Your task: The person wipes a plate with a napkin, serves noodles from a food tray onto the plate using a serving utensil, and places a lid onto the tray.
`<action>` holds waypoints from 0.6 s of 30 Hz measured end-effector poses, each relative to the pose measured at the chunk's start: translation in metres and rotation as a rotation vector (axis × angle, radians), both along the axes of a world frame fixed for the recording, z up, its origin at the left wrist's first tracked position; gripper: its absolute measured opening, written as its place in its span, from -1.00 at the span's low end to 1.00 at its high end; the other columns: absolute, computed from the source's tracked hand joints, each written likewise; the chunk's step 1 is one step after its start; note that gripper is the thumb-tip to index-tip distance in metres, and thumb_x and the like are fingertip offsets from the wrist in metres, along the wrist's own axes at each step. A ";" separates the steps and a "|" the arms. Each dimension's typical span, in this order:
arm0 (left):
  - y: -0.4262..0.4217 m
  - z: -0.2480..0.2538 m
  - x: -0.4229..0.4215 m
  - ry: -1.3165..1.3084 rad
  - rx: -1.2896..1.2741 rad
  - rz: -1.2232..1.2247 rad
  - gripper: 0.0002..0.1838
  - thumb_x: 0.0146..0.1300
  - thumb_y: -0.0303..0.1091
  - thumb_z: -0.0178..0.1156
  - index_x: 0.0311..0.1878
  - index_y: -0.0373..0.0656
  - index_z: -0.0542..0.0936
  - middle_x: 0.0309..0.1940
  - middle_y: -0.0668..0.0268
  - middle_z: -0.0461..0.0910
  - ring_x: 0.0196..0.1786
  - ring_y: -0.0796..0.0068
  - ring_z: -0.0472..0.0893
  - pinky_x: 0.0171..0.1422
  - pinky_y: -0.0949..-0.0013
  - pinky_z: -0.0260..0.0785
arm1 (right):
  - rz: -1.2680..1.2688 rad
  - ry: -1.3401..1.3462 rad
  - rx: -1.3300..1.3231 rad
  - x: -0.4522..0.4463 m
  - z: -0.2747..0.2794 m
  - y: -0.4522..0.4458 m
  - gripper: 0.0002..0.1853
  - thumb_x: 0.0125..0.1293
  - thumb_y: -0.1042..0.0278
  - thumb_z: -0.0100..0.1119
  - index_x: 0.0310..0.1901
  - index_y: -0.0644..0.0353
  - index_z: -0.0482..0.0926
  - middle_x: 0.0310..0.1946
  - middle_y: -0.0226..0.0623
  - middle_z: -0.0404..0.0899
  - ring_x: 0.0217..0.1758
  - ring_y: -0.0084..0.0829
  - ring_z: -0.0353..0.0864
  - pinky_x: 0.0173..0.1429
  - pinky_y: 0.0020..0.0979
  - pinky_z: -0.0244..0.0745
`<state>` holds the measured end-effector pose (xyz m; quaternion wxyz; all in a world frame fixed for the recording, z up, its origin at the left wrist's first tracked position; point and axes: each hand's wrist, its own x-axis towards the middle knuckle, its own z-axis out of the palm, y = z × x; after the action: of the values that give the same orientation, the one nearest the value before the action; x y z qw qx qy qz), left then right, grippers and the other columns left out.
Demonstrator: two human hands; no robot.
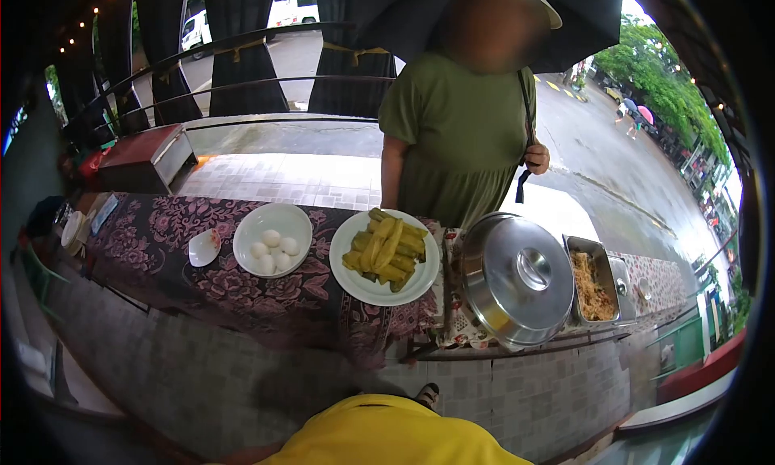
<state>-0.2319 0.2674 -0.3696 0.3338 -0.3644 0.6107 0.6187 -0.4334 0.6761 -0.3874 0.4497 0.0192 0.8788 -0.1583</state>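
A round white plate (359, 291) heaped with long yellow-green wrapped parcels (386, 245) rests near the right edge of a dark, pink-flowered tablecloth (182, 279), beside a round white bowl (295, 223) of white eggs (271, 238). Both hands fall outside the frame, their grip impossible to tell. Across the far edge stands a person in olive green (464, 134).

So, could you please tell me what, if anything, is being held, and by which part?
Neither of the wearer's hands shows, so their hold cannot be told. Across the table, a person's hand grips what looks like a dark strap, partway along.
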 end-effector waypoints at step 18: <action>0.031 -0.062 -0.104 0.197 0.315 -0.597 -0.55 0.30 -0.05 -0.01 0.08 -0.17 0.53 0.06 0.13 0.51 0.06 0.33 0.50 0.11 0.22 0.32 | -0.145 0.044 -0.033 0.027 0.002 0.015 -0.56 0.28 0.08 0.03 0.09 0.18 0.51 0.00 -0.13 0.56 0.06 -0.25 0.54 0.09 -0.34 0.39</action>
<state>-0.3360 0.2986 -0.4316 0.4917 -0.0522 0.6165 0.6127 -0.4066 0.6914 -0.3851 0.4177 0.0719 0.8821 -0.2054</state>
